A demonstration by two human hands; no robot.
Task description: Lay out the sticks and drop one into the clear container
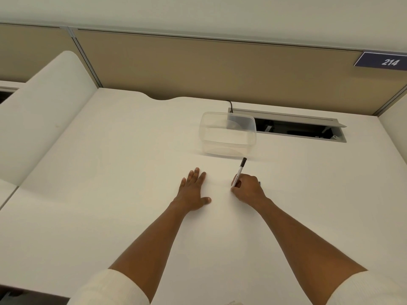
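Observation:
My right hand (247, 187) grips a white marker pen with a black cap (240, 170), its capped end pointing away from me toward a clear plastic container (228, 133). The pen's lower end is hidden in my fingers. A small dark thing shows just behind the hand at its right side; I cannot tell what it is. My left hand (193, 190) lies flat on the white desk (110, 183), fingers straight and thumb spread, a short way left of the right hand. The container stands empty, without a lid, just beyond the pen.
An open cable hatch (299, 128) with a grey flap is sunk in the desk behind the container, a black cable running into it. Beige partition panels (198, 69) close the back. A white side divider (44, 111) stands at left. A sign reading 214 (383, 60) hangs at right.

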